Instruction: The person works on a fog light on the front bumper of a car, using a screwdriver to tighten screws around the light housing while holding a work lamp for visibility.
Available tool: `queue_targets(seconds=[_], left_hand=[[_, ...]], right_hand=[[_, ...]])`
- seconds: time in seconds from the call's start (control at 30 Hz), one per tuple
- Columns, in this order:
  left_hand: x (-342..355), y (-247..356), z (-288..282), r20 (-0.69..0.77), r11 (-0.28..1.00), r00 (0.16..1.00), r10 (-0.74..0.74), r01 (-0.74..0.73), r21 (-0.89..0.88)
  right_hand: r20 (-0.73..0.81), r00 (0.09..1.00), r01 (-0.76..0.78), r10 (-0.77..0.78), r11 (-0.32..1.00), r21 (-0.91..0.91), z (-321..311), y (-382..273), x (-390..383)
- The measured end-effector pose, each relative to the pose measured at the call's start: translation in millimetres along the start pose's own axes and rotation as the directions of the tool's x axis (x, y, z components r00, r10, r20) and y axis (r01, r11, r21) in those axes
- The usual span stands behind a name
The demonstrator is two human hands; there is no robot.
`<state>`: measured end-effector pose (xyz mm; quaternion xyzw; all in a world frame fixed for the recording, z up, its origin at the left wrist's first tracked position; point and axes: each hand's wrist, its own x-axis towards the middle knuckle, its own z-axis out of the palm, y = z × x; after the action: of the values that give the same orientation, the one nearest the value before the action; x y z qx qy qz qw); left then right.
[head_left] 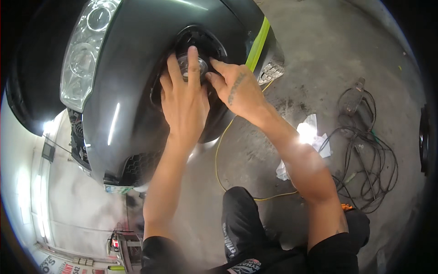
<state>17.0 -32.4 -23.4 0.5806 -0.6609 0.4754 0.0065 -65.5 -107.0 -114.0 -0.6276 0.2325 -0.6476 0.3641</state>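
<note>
Fog lamp point(190, 65) seated in bumper point(137, 91) recess; left hand point(185, 102) spread flat over it, steadying, right hand point(237, 89) fingertips pinching its edge, guiding alignment.

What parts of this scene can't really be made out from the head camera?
- Fog lamp in the bumper recess: mostly covered by the left hand and right hand.
- Fingertips of both hands: whether they grip or only touch the lamp is hidden.
- White rag: washed out by glare.
- Black cables: what they connect to is too small to tell.
- Headlight: cut off at the top edge.
</note>
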Motion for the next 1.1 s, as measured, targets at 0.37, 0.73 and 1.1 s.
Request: queue_targets(seconds=[0.37,0.73,1.1], left_hand=[[3,-11,-1,0.097,0.999,0.995,-0.002,0.007,-0.052],[0,-5,11,0.017,0.993,0.995,-0.1,0.101,-0.064],[3,-8,7,-0.033,0.997,0.999,0.01,-0.012,-0.072]], right_hand=[[0.063,0.994,-0.089,0.084,0.993,0.074,-2,-11,2],[0.144,0.987,-0.089,0.072,0.99,0.113,-5,-10,9],[0.134,0.991,-0.018,0.021,1.0,-0.02,-15,-10,9]])
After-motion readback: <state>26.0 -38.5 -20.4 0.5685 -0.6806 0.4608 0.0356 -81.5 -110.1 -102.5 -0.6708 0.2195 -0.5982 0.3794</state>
